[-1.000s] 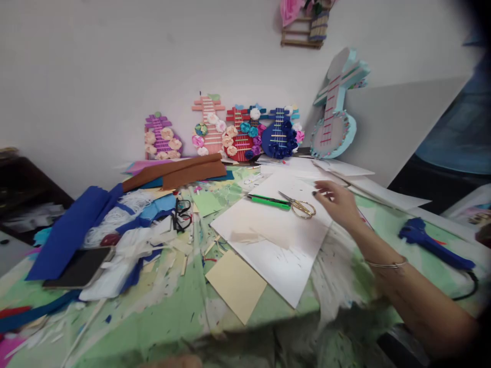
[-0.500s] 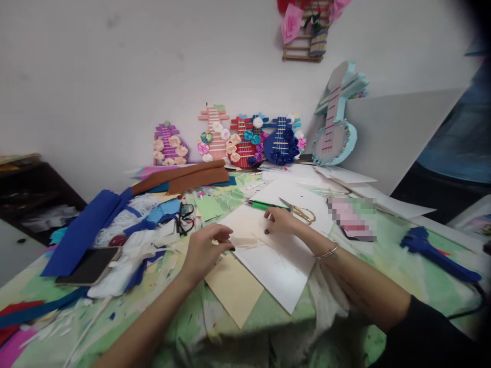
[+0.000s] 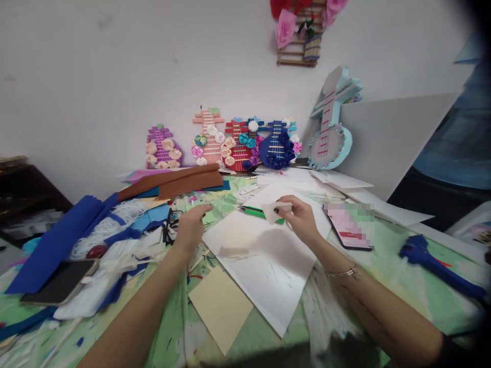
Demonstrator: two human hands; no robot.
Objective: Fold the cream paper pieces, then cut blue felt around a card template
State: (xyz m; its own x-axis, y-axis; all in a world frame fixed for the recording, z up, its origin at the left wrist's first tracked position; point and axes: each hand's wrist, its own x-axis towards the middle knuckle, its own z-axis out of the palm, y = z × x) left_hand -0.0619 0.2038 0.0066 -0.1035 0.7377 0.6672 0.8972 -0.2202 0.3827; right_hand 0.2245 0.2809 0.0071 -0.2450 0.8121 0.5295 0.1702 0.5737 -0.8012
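Observation:
My right hand [image 3: 301,219] is closed, pinching a small white paper scrap [image 3: 275,209] lifted a little above the large white sheet [image 3: 264,255]. Just behind the scrap lies a green pen [image 3: 255,211]. My left hand [image 3: 191,229] rests with curled fingers on the left edge of the white sheet, near the black glasses [image 3: 169,232] and a light green paper piece [image 3: 215,209]. I cannot make out anything in its fingers. A cream card [image 3: 220,308] lies in front of the sheet.
Foam guitar crafts [image 3: 245,144] lean on the wall, a larger light blue one [image 3: 329,128] to the right. Blue felt [image 3: 57,240], brown felt [image 3: 172,179], white scraps and a dark phone [image 3: 57,282] clutter the left. A phone [image 3: 349,226] and blue glue gun [image 3: 433,260] lie right.
My right hand has lifted off the sheet with a small paper scrap. My left hand slid forward to the sheet's left edge. The scissors by the pen are no longer visible.

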